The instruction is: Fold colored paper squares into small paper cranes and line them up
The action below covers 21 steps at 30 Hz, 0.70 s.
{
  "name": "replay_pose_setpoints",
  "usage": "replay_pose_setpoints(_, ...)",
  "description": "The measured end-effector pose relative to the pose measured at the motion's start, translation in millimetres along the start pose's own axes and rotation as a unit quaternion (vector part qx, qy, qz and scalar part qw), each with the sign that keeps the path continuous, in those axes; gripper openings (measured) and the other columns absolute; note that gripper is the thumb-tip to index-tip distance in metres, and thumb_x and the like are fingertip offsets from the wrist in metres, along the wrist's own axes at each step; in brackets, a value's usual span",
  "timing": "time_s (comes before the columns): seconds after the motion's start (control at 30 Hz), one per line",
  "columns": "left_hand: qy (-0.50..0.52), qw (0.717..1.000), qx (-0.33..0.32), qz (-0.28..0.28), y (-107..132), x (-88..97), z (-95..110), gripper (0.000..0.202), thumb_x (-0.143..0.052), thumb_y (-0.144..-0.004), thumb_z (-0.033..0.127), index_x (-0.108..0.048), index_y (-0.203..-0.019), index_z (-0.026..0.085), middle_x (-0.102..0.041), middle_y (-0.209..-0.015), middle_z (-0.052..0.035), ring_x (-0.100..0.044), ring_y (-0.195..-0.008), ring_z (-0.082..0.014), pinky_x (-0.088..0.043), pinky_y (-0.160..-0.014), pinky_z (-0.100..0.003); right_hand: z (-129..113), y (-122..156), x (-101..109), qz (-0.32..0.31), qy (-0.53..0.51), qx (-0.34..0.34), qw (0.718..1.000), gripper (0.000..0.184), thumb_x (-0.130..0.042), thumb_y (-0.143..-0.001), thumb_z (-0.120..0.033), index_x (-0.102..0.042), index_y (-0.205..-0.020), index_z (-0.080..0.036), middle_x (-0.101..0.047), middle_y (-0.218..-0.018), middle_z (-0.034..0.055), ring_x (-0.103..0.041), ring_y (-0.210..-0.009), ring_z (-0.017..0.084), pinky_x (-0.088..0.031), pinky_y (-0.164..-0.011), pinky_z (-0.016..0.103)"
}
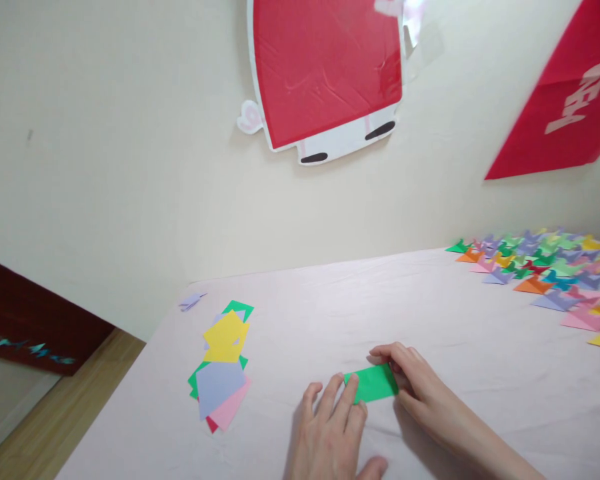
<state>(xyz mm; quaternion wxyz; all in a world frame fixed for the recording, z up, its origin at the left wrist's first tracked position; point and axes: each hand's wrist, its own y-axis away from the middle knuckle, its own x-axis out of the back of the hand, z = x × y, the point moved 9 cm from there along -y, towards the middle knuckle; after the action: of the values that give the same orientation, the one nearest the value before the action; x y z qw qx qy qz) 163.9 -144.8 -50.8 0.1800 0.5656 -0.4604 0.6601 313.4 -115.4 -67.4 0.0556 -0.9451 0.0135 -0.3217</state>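
Observation:
A folded green paper [374, 382] lies flat on the pale tablecloth [330, 300] near the front. My left hand [330, 430] rests palm down with its fingers stretched onto the paper's left end. My right hand [410, 377] presses on the paper's right end, fingers extended along its top edge. Neither hand lifts the paper off the cloth.
A loose stack of coloured paper squares [223, 363] lies to the left. Many folded paper figures [555, 273] crowd the table's far right. A small lilac folded piece [192, 301] sits at the back left corner. Red decorations [330, 67] hang on the wall.

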Motion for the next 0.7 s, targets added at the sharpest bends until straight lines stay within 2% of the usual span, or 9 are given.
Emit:
replay_pose_setpoints(0.13, -0.022, 0.999, 0.034, 0.025, 12.5, 11.7, -16.6, 0.043, -0.059, -0.083, 0.064, -0.064, -0.098, 0.024, -0.061, -0.134, -0.0065, -0.051, -0.121, -0.0295, -0.037, -0.092, -0.044, -2.7, 0.0, 3.8, -0.002, -0.021, -0.002, 1.0, 0.054, -0.04, -0.059, -0.006, -0.06, -0.106, -0.023, -0.066, -0.101, 0.0062, -0.058, -0.096, 0.023, -0.047, -0.087, 0.04)
replay_pose_setpoints(0.23, -0.021, 0.999, 0.03, 0.012, 16.9, 20.0, -20.8, 0.04, -0.062, -0.084, 0.058, -0.063, -0.104, 0.025, -0.059, -0.136, -0.0079, -0.05, -0.122, -0.03, -0.037, -0.091, -0.044, -5.4, 0.1, 3.0, -0.004, -0.019, -0.001, 1.0, 0.053, -0.039, -0.061, -0.004, -0.06, -0.106, -0.024, -0.066, -0.102, 0.0057, -0.057, -0.098, 0.023, -0.046, -0.089, 0.041)
replay_pose_setpoints(0.3, 0.01, 0.999, 0.041, 0.009, 12.2, 26.9, -21.4, 0.035, -0.064, -0.083, 0.053, -0.062, -0.102, 0.024, -0.06, -0.134, -0.007, -0.051, -0.121, -0.0297, -0.036, -0.093, -0.045, -8.1, -0.6, 0.7, 0.003, -0.015, -0.003, 1.0, 0.047, -0.04, -0.068, -0.005, -0.059, -0.107, -0.024, -0.066, -0.101, 0.0058, -0.058, -0.097, 0.023, -0.045, -0.089, 0.041)
replay_pose_setpoints(0.37, 0.067, 0.994, 0.082, 0.008, 2.1, 31.2, -23.9, 0.023, -0.067, -0.083, 0.043, -0.06, -0.093, 0.024, -0.064, -0.123, -0.0044, -0.053, -0.114, -0.0276, -0.036, -0.096, -0.045, -14.5, -1.7, -2.9, 0.016, 0.002, 0.003, 1.0, 0.036, -0.044, -0.077, -0.01, -0.059, -0.107, -0.025, -0.067, -0.102, 0.0061, -0.058, -0.097, 0.024, -0.045, -0.088, 0.041)
replay_pose_setpoints(0.43, 0.127, 0.98, 0.152, -0.016, -8.9, 26.2, -29.1, 0.011, -0.066, -0.083, 0.03, -0.058, -0.088, 0.024, -0.064, -0.104, -0.0014, -0.056, -0.102, -0.0231, -0.038, -0.094, -0.041, -24.7, -2.5, -7.9, 0.026, 0.044, 0.023, 0.998, 0.028, -0.052, -0.079, -0.016, -0.06, -0.105, -0.024, -0.066, -0.105, 0.0065, -0.057, -0.099, 0.025, -0.045, -0.087, 0.042)
replay_pose_setpoints(0.5, 0.146, 0.964, 0.219, -0.027, -16.7, 19.7, -33.7, 0.008, -0.061, -0.083, 0.021, -0.056, -0.089, 0.023, -0.06, -0.094, -0.0008, -0.055, -0.093, -0.0213, -0.041, -0.089, -0.038, -33.3, -2.8, -12.2, 0.036, 0.094, 0.037, 0.994, 0.027, -0.057, -0.077, -0.016, -0.061, -0.102, -0.024, -0.065, -0.107, 0.0066, -0.056, -0.1, 0.026, -0.044, -0.086, 0.041)
replay_pose_setpoints(0.6, 0.131, 0.949, 0.287, -0.024, -20.0, 10.8, -38.0, 0.013, -0.058, -0.08, 0.017, -0.052, -0.091, 0.023, -0.056, -0.094, -0.0009, -0.053, -0.092, -0.0214, -0.042, -0.085, -0.037, -37.3, -2.9, -15.8, 0.039, 0.126, 0.039, 0.99, 0.029, -0.058, -0.075, -0.013, -0.062, -0.101, -0.024, -0.063, -0.107, 0.0065, -0.055, -0.099, 0.027, -0.044, -0.084, 0.04)
replay_pose_setpoints(0.7, 0.141, 0.938, 0.318, -0.011, -17.0, 4.4, -41.2, 0.02, -0.057, -0.077, 0.013, -0.049, -0.092, 0.023, -0.055, -0.097, -0.0018, -0.052, -0.096, -0.0228, -0.041, -0.088, -0.039, -35.2, -3.1, -16.2, 0.035, 0.123, 0.034, 0.991, 0.029, -0.058, -0.075, -0.012, -0.062, -0.102, -0.024, -0.063, -0.107, 0.0067, -0.055, -0.1, 0.027, -0.043, -0.084, 0.04)
